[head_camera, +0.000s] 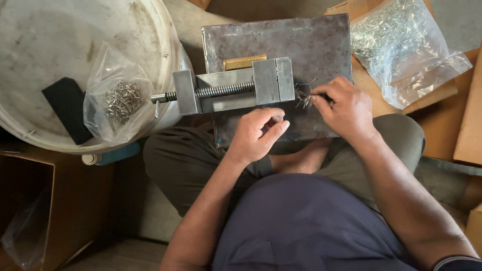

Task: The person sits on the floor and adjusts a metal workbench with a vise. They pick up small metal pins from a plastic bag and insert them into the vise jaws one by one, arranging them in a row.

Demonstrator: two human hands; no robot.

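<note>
Brown cardboard boxes at right, open carton lower left, dim floor below.

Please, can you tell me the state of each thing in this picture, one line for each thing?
Vise: lying on the metal plate, jaws shut together.
Brass block: loose, behind the vise.
Small metal pins: a loose pile beside the vise.
Right hand: fingers pinched at the pins.
Left hand: curled, what it holds is hidden.
Small bag: open, holds pins, on the white bucket lid.
Large bag: full.
</note>
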